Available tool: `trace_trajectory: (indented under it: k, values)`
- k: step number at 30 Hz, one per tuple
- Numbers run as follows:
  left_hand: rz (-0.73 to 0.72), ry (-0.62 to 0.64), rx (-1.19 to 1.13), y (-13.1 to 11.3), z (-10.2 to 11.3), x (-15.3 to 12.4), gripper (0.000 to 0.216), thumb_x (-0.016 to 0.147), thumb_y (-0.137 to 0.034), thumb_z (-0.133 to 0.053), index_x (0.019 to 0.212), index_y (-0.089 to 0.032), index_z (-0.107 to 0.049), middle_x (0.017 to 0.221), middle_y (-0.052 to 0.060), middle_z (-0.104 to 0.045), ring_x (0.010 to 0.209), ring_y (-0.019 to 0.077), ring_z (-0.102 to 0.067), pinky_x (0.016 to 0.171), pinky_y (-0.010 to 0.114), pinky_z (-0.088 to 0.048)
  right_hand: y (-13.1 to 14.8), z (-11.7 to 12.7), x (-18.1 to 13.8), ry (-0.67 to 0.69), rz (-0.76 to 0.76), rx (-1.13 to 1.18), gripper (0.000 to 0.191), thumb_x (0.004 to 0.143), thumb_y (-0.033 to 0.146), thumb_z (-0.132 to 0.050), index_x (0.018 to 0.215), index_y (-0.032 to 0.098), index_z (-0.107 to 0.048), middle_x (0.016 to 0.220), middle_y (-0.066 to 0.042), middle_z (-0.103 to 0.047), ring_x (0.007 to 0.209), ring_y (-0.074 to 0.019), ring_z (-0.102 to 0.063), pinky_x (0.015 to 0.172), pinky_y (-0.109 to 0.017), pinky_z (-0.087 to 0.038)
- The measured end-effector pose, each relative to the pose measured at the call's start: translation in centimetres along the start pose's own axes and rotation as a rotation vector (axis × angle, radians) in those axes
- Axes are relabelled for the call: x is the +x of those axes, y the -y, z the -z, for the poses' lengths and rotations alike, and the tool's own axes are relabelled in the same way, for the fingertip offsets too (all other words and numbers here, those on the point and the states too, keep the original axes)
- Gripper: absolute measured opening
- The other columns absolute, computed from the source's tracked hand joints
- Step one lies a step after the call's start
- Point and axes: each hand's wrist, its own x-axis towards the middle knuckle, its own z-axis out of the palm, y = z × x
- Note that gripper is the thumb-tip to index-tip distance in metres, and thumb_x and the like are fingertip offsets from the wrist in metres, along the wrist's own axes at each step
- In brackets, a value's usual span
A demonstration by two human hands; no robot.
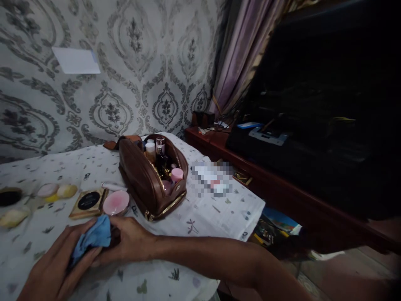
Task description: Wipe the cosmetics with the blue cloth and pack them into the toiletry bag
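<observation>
My left hand (53, 261) is closed on a blue cloth (95, 236), pinched between thumb and fingers. Against the cloth, my right hand (134, 238) grips a small dark object; fingers and cloth hide most of it, so its kind is unclear. Just beyond my hands lie a round pink-topped container (115, 202) and a square gold compact (87, 202) with a dark round centre. Behind them stands an unzipped brown makeup bag (140, 179), holding several bottles and a pink-capped jar (177, 174).
Puffs or sponges (67, 191) and a dark round item (10, 195) lie at the left on the patterned tablecloth (175, 274). A blurred-out item (213, 177) is right of the bag. A dark red wooden cabinet (269, 182) and large black screen (313, 104) border the right.
</observation>
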Motion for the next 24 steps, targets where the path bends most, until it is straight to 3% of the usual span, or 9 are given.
trace_trajectory:
  k: [6, 10, 14, 20, 24]
  values:
    - [-0.080, -0.079, -0.002, -3.2, 1.8, 1.7, 0.030, 0.101, -0.040, -0.048, 0.122, -0.023, -0.059, 0.098, 0.002, -0.067, 0.087, 0.0171, -0.070, 0.080, 0.025, -0.056, 1.4, -0.2, -0.4, -0.070, -0.013, 0.077, 0.060, 0.059, 0.040, -0.090, 0.107, 0.020, -0.060, 0.101, -0.002, -0.068, 0.094, -0.0193, -0.065, 0.089, -0.033, -0.053]
    - [-0.067, -0.092, 0.009, -3.5, 2.2, 1.8, 0.021, 0.100, -0.033, -0.052, 0.112, -0.019, -0.062, 0.092, 0.003, -0.066, 0.080, 0.0154, -0.067, 0.073, 0.024, -0.054, 1.5, -0.4, -0.3, -0.113, -0.112, 0.064, 0.053, 0.058, 0.039, -0.089, 0.094, 0.020, -0.054, 0.086, 0.002, -0.064, 0.076, -0.0144, -0.062, 0.068, -0.026, -0.051]
    - [-0.067, -0.125, 0.076, -3.4, 2.4, 1.4, 0.016, 0.099, -0.030, -0.054, 0.107, -0.019, -0.063, 0.090, 0.005, -0.064, 0.077, 0.0165, -0.064, 0.068, 0.026, -0.052, 1.8, -0.4, -0.2, -0.159, -0.132, -0.058, 0.051, 0.060, 0.037, -0.088, 0.094, 0.020, -0.054, 0.086, 0.002, -0.063, 0.069, -0.0121, -0.058, 0.061, -0.023, -0.047]
    - [-0.160, -0.071, 0.107, -4.0, 2.1, 1.6, 0.036, 0.097, -0.038, -0.056, 0.126, -0.017, -0.056, 0.109, 0.012, -0.062, 0.098, 0.0246, -0.061, 0.078, 0.035, -0.056, 1.7, -0.1, -0.2, -0.196, 0.060, -0.395, 0.038, 0.063, 0.027, -0.081, 0.094, 0.020, -0.060, 0.088, -0.001, -0.062, 0.084, -0.0196, -0.058, 0.077, -0.032, -0.047]
    - [-0.262, -0.048, 0.082, -4.3, 2.0, 1.8, 0.035, 0.096, -0.027, -0.057, 0.129, -0.017, -0.055, 0.117, 0.015, -0.059, 0.107, 0.0268, -0.057, 0.085, 0.040, -0.056, 1.7, 0.2, -0.4, -0.168, 0.126, -0.516, 0.038, 0.062, 0.024, -0.081, 0.095, 0.020, -0.062, 0.095, -0.005, -0.062, 0.091, -0.0235, -0.057, 0.083, -0.036, -0.047]
